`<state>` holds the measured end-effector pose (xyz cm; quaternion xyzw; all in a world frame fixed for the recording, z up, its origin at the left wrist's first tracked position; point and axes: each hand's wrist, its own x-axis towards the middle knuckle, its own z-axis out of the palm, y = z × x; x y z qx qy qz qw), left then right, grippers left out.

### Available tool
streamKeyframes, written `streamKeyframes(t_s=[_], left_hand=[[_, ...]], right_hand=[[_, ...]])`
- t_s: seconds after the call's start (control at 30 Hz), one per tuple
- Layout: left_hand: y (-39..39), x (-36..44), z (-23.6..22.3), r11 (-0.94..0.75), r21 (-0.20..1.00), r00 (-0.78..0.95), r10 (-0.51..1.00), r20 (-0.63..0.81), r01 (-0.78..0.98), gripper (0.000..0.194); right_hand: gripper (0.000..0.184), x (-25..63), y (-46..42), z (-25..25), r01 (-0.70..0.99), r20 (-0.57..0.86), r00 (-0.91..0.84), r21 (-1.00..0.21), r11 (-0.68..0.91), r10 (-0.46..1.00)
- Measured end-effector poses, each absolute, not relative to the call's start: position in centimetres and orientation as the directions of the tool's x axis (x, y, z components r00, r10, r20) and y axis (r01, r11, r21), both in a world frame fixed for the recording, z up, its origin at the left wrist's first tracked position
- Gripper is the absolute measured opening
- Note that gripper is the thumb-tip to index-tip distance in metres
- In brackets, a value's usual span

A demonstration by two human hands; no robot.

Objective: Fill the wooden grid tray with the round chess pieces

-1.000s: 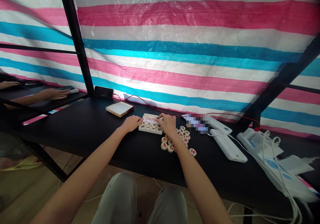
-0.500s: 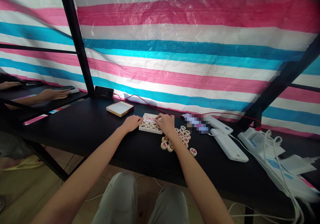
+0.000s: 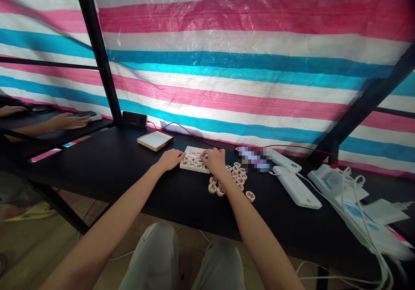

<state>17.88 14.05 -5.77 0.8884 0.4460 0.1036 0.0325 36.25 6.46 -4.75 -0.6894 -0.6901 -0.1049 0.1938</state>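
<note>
A shallow white box (image 3: 194, 166) sits on the black table, with rows of round Chinese chess pieces (image 3: 192, 164) in it, their characters black. My left hand (image 3: 170, 158) grips the box's left edge with its fingers together. Over the right part of the box, my right hand (image 3: 214, 158) pinches a Chinese chess piece, mostly hidden by the fingers. Beside and partly under my right forearm lies a loose cluster of red-marked pieces (image 3: 240, 180). One red-marked piece (image 3: 250, 195) lies apart to the right.
The box lid (image 3: 155, 140) lies upturned at the back left, near a phone (image 3: 134, 119) on a red cable. White power banks (image 3: 296, 189) and a power strip (image 3: 343, 203) with cables occupy the right. Another person's hand (image 3: 73, 121) rests at the far left, beyond a black post (image 3: 97, 48).
Both hands stay at the box, my right fingers shifting only slightly over the pieces. The box and the loose pieces keep their places.
</note>
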Motion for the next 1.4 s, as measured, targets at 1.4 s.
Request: streamKeyframes(t_s=[1.4], left_hand=[[14.0, 17.8, -5.6, -0.603, 0.149, 0.588, 0.797, 0.137, 0.783, 0.057]], right_hand=[[0.026, 42.3, 4.5, -4.0, 0.9, 0.268, 0.433, -0.174, -0.398, 0.861]])
